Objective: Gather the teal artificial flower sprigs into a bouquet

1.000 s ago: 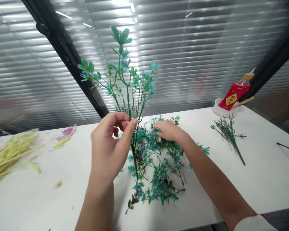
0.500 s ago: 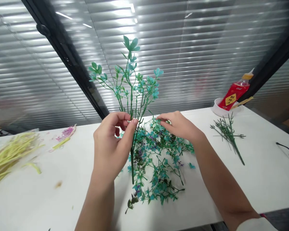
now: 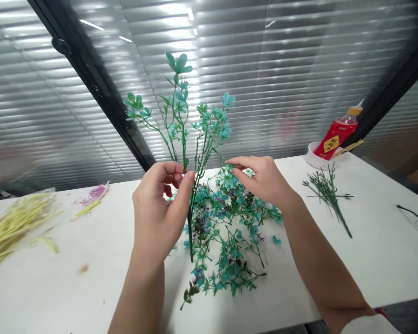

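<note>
My left hand [image 3: 162, 204] pinches an artificial flower stem [image 3: 190, 232], which stands upright with teal blossoms [image 3: 181, 93] fanning out at the top. To its right, my right hand [image 3: 259, 178] has its thumb and fingers closed on a small teal sprig [image 3: 230, 167], partly hidden by the fingertips. A thin green stalk runs from the bunch toward those fingertips; whether it joins the sprig is unclear. Below both hands, a pile of loose teal and purple artificial sprigs [image 3: 233, 260] lies on the white table [image 3: 118, 278].
Bare green stems [image 3: 334, 199] lie at the right. Behind them a red bottle [image 3: 336, 137] leans in a white bowl [image 3: 322, 160]. Yellow strips [image 3: 17, 222] and a pink-purple bundle [image 3: 94, 195] are at the left. A black cable [image 3: 414, 215] lies far right. Blinds [image 3: 264, 83] hang behind.
The flower stem's upper left branches have swung left, widening the gap from the right branches. My right hand has shifted slightly up and right. My left hand has barely moved.
</note>
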The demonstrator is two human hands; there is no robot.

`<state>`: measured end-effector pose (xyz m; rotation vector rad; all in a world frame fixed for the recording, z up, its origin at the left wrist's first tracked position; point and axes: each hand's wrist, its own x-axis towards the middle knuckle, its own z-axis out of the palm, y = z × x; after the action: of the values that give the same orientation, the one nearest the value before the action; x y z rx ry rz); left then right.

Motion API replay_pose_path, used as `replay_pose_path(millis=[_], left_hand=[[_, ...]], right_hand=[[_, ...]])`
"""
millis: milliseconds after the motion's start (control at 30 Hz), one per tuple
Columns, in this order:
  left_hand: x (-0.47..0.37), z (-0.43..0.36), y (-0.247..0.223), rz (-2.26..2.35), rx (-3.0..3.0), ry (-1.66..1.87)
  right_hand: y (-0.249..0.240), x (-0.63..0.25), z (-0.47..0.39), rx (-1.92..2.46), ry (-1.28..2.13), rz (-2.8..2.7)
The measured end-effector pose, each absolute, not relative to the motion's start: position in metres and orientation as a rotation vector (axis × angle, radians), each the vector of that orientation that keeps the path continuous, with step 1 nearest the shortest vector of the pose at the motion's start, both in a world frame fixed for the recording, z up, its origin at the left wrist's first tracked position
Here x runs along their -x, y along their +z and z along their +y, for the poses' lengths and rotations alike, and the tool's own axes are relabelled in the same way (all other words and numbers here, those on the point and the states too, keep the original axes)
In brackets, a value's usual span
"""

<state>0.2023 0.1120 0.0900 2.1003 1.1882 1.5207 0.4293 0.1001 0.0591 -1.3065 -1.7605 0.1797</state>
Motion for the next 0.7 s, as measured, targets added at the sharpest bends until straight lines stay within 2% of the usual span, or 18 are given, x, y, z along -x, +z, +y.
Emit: replay_pose_path(millis=[333, 700], left_hand=[[-0.203, 0.113, 0.092, 1.216, -2.085, 1.552], [-0.204, 0.114, 0.089, 1.237, -2.014, 1.475]], right_hand=[[0.062, -0.426, 0.096, 1.175, 0.118, -1.69], [0.064, -0.403, 0.085, 1.041, 0.081, -1.871]])
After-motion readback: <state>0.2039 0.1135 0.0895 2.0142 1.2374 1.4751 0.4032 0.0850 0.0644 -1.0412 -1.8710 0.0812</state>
